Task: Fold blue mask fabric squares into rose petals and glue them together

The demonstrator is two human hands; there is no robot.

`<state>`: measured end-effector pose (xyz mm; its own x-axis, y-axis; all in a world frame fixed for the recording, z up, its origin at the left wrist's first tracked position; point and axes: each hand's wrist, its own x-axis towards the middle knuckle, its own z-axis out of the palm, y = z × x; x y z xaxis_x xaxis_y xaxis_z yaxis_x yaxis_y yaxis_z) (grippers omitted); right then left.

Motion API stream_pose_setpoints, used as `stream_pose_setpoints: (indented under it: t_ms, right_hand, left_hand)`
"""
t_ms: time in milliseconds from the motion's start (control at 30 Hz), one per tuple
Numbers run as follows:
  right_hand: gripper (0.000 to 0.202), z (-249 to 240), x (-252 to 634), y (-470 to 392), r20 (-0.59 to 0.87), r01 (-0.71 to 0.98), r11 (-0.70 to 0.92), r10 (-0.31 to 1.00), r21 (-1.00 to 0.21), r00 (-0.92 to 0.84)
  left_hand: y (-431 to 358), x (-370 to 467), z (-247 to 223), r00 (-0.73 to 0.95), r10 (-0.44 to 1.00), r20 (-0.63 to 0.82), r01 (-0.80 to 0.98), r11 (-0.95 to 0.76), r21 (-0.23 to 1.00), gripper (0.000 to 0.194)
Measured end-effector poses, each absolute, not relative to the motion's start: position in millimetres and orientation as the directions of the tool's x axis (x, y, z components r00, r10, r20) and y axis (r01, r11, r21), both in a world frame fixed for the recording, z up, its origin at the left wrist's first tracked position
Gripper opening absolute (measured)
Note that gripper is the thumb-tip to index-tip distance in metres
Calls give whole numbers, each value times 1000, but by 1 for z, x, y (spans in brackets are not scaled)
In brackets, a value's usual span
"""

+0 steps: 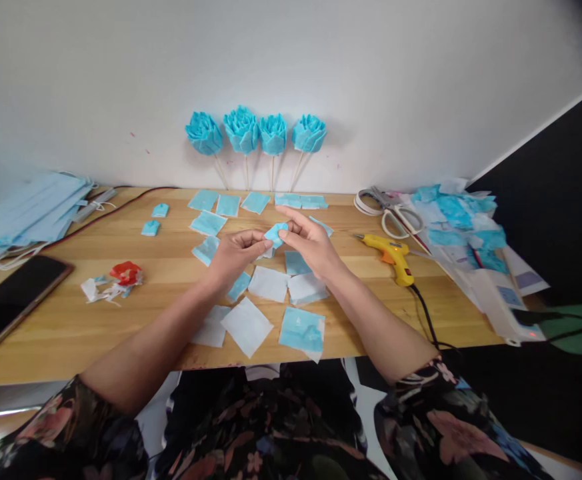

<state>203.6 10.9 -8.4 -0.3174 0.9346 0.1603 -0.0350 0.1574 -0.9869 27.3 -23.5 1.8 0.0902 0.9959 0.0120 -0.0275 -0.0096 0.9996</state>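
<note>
A small folded blue piece (pixel 275 233) is held above the middle of the table between both hands. My left hand (pixel 238 253) pinches its left end between thumb and fingertips. On its right end are the thumb and fingers of my right hand (pixel 311 241). Below and around the hands lie blue squares (pixel 302 330) and white squares (pixel 247 327) of thin cloth, some partly hidden by my hands and forearms. Two small folded blue pieces (pixel 151 228) rest to the left.
Four blue flowers (pixel 241 130) on sticks lean on the wall. Right: yellow glue gun (pixel 393 257), scissors (pixel 401 221), tape roll (pixel 368 201), blue scraps (pixel 453 208), white power strip (pixel 503 307). Left: face masks (pixel 35 210), phone (pixel 15 303), red and white scraps (pixel 127 273).
</note>
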Motion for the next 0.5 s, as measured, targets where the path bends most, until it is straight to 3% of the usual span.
stream_pose_setpoints:
  t_ms: [500]
  right_hand:
    - [43,-6,206,11,193,-20,195,948,-981,-252]
  left_hand:
    - [-23,28,2,70,997,-13,-37,16,999,28]
